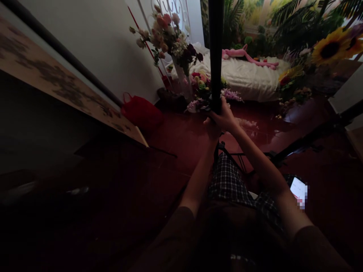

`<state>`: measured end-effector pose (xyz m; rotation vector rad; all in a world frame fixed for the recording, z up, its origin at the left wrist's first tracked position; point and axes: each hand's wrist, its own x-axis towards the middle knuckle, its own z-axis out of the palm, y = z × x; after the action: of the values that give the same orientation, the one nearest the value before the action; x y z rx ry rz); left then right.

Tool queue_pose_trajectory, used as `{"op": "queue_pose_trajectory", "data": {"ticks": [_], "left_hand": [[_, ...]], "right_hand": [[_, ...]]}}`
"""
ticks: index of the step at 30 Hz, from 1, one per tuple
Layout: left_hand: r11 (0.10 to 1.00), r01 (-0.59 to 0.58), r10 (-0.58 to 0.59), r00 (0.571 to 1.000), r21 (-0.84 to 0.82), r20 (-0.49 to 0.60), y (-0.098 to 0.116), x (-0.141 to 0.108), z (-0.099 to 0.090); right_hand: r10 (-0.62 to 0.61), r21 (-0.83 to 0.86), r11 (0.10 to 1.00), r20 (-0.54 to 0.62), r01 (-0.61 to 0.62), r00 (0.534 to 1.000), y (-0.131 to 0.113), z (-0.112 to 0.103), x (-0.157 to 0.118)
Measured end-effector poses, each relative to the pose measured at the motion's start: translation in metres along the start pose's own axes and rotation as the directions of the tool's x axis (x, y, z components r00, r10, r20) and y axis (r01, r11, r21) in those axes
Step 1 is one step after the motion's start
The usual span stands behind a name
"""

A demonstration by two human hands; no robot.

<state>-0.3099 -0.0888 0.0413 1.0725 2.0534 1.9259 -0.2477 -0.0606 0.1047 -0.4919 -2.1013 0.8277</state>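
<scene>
A thick black upright pole (216,49) rises from between my knees past the top of the view. My right hand (224,116) is wrapped round its lower part. Just below and to the left, my left hand (212,127) also closes on the pole, partly covered by the right one. Under my hands the pole runs down to thin dark legs or struts (241,155), dim and hard to make out. Behind the pole, close to my hands, stand low bunches of flowers (201,81).
A phone (298,190) with a lit screen is by my right leg. A second black stand (314,136) slants in from the right. At left are a leaning picture panel (68,81) and a red bag (140,111). Sunflowers (330,49) and a white-covered bed (249,77) lie beyond.
</scene>
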Motion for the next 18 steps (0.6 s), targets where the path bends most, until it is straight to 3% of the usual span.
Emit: {"op": "queue_pose_trajectory", "data": {"ticks": [4,9,14,18], "left_hand": [[0.999,-0.044,0.045,0.999,0.025,-0.018,-0.002,-0.005,0.001],[0.999,-0.031,0.03,0.995,-0.01,-0.095,0.004,-0.009,0.002],[0.999,-0.023,0.02,0.995,-0.033,-0.096,0.007,-0.007,0.002],[0.999,-0.03,0.028,0.993,-0.015,-0.114,0.009,-0.009,0.0]], "right_hand": [[-0.023,-0.044,0.999,0.015,0.023,1.0,-0.007,-0.028,-0.039],[-0.036,-0.229,0.972,0.064,0.05,0.997,0.001,-0.056,-0.09],[0.042,-0.275,0.961,0.068,-0.022,0.997,0.014,-0.052,-0.103],[0.153,-0.19,0.972,0.046,-0.141,0.987,0.017,-0.043,-0.098]]}}
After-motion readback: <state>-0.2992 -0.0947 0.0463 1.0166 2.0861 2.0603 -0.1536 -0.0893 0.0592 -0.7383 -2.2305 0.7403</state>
